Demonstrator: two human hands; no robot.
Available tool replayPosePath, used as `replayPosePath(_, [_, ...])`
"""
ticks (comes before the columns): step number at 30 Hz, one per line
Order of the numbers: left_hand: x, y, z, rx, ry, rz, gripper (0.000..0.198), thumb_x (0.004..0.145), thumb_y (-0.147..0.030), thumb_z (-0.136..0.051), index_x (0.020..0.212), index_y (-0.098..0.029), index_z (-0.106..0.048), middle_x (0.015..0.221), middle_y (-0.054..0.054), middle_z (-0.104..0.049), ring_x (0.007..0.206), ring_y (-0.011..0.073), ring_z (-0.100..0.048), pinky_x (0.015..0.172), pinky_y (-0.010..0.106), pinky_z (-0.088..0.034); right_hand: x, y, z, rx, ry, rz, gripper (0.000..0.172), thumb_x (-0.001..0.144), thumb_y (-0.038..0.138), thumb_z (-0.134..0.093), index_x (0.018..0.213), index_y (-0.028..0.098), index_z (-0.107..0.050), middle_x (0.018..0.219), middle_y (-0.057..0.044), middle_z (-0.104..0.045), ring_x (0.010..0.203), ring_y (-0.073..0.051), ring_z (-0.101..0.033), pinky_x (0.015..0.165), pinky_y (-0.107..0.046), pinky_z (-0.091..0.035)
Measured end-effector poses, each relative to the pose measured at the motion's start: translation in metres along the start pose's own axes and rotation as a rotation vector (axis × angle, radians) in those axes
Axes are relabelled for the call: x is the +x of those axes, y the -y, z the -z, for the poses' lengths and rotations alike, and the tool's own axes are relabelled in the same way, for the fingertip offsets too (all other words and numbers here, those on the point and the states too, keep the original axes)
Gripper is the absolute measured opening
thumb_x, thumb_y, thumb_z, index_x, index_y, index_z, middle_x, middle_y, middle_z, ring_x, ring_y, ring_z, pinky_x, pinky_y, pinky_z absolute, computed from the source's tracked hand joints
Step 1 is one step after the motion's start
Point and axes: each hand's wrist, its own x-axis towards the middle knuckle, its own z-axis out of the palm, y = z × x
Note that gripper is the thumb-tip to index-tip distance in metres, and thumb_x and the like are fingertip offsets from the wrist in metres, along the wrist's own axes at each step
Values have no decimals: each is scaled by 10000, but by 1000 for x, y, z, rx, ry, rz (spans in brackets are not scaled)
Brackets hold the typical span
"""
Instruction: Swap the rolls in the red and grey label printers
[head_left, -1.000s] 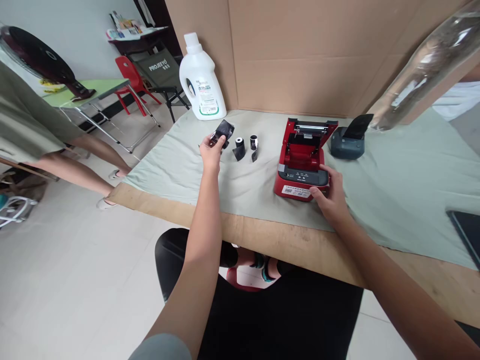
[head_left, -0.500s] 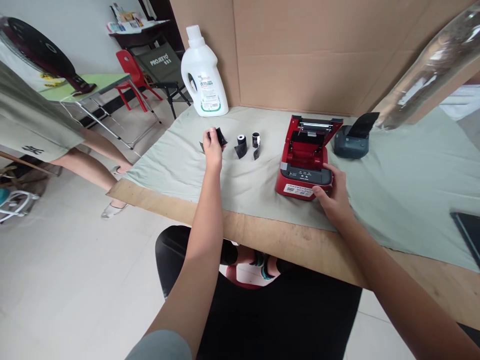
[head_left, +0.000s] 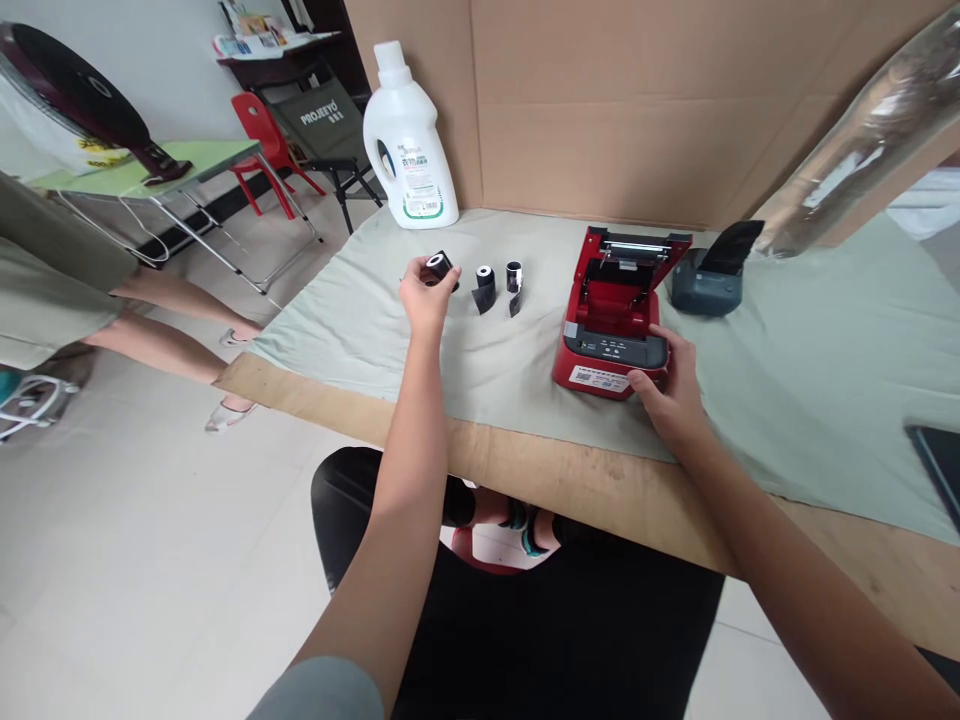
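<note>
Between the thumb and fingers of my left hand (head_left: pixel 424 296) is a small black roll (head_left: pixel 441 265) with a white core, its end facing up toward me. Just right of it, a second black roll (head_left: pixel 485 285) stands on the cloth with a loose strip hanging off. Beside that stands a third, smaller roll (head_left: pixel 514 277), also with a strip trailing. My right hand (head_left: pixel 675 390) grips the front right corner of a red label printer (head_left: pixel 607 380). The printer's lid (head_left: pixel 630 250) is raised, and its red inner bay shows.
A dark grey device (head_left: pixel 705 285) with a black strip rising from it stands behind the printer. At the back left is a white detergent bottle (head_left: pixel 412 150). A cardboard wall (head_left: pixel 600 100) closes the back. Another person's legs (head_left: pixel 165 335) are at the left.
My left hand has turned the roll so that its white core now shows. My right hand keeps its hold on the printer. The person at the left has shifted slightly.
</note>
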Motion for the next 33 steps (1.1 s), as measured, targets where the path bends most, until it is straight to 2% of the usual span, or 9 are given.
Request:
replayPosePath(5, [-6, 1, 3, 207, 44, 16, 475, 592, -179, -926, 823, -247, -516, 936, 40, -643, 1164, 280, -638, 1027, 362, -529, 0, -3, 0, 65, 11, -9, 743, 882, 647, -714, 1530, 353, -502, 1420, -122, -508, 1219, -362, -639, 870, -570, -626])
replayPosePath(11, [-8, 15, 1, 282, 147, 117, 577, 515, -92, -921, 750, -261, -421, 946, 65, -648, 1277, 343, -606, 1065, 430, -516, 0, 0, 0, 48, 14, 2, 718, 898, 649, -693, 1529, 371, -493, 1425, -118, -511, 1247, -364, -632, 859, -557, -632])
replayPosePath(18, [-9, 14, -3, 269, 99, 145, 646, 441, -110, -981, 815, -267, -477, 1011, 79, -664, 1307, 377, -589, 1094, 492, -489, 0, 1, 1, 56, 17, -24, 710, 881, 601, -730, 1515, 372, -505, 1383, -119, -507, 1162, -349, -632, 867, -570, -625])
replayPosePath(21, [-12, 5, -2, 371, 119, 111, 623, 492, -169, -988, 883, -273, -514, 1048, 96, -685, 1316, 390, -566, 1104, 516, -476, 0, 5, 2, 70, 18, -60, 690, 876, 542, -743, 1501, 351, -521, 1359, -127, -502, 1148, -339, -619, 864, -528, -625])
replayPosePath(24, [-15, -6, -2, 424, 90, -53, 486, 635, -231, -919, 976, -270, -576, 1157, 133, -704, 1342, 397, -507, 1148, 546, -426, 0, 11, 2, 90, 27, -91, 672, 885, 488, -742, 1498, 316, -527, 1347, -145, -493, 1139, -324, -603, 859, -474, -621])
replayPosePath(27, [-13, -15, -6, 414, 60, -209, 276, 772, -224, -787, 1001, -265, -639, 1205, 138, -720, 1320, 386, -488, 1214, 574, -325, 0, 14, 3, 87, 36, -96, 680, 890, 483, -740, 1505, 300, -516, 1327, -142, -491, 1125, -315, -595, 871, -464, -614])
replayPosePath(29, [-8, -19, -12, 440, 136, -241, 221, 759, -182, -769, 938, -270, -674, 1111, 127, -741, 1304, 394, -495, 1240, 596, -253, 0, 16, 3, 85, 34, -93, 686, 887, 490, -734, 1503, 292, -505, 1320, -132, -489, 1117, -307, -590, 878, -477, -611])
replayPosePath(33, [10, -23, -31, 538, 405, -215, 267, 605, -112, -844, 750, -270, -684, 804, 95, -710, 1244, 428, -550, 1233, 629, -185, 1, 18, 3, 90, 29, -88, 702, 870, 529, -736, 1485, 280, -506, 1303, -121, -493, 1111, -292, -586, 868, -473, -612])
